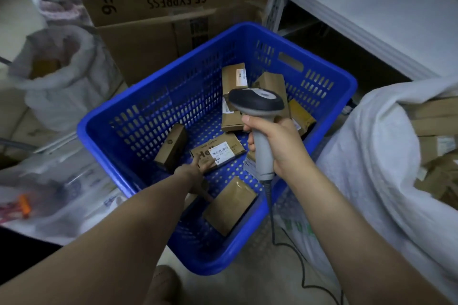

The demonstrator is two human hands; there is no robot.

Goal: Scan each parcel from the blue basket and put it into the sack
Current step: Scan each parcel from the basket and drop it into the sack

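Note:
The blue basket [104, 136] stands on the floor with several brown parcels in it. My left hand [195, 178] reaches down into it, and its spread fingers touch the near edge of a flat parcel with a white barcode label [223, 151]. Whether they grip it is unclear. My right hand [280, 146] grips the handle of a grey barcode scanner [257, 100], held above the basket with its head pointing away. The white sack [371, 156] stands open at the right and holds several brown parcels [436, 116].
Other parcels lie in the basket: a dark one [171, 147] at the left wall, one [230, 205] at the near wall, several at the back [234, 79]. Cardboard boxes [153, 0] stand behind, a second white sack [62, 86] at the left, white shelving [371, 7] at the right.

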